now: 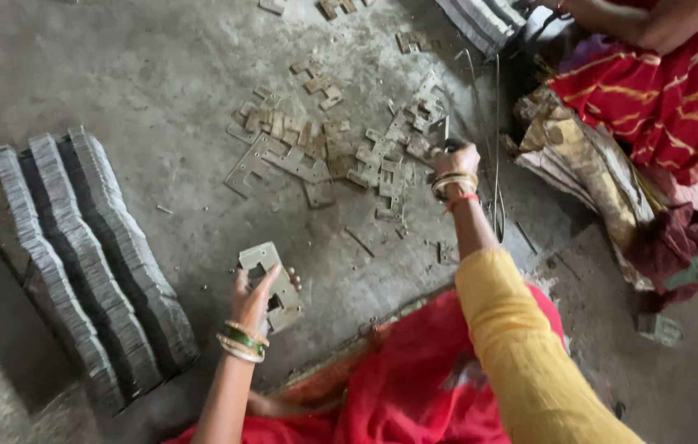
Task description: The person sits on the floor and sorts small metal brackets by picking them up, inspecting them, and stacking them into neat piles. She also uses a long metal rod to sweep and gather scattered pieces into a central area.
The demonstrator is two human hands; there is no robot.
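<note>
My left hand (255, 301) holds a small stack of flat grey metal plates (271, 284) with cut-out notches, lifted just above the concrete floor. My right hand (454, 159) reaches forward to the right edge of a scattered pile of similar metal plates (340, 152) and rests on them; its fingers are curled over a piece, though the grip itself is hidden. Bangles sit on both wrists, and a yellow sleeve covers my right upper arm.
Long rows of stacked metal plates (86, 255) lie on the floor at the left. Another stack (480, 20) sits at the top. A second person in red cloth (669, 90) sits at the upper right beside a bundle of worn fabric (595, 177). Thin wires (497, 123) lie near my right hand.
</note>
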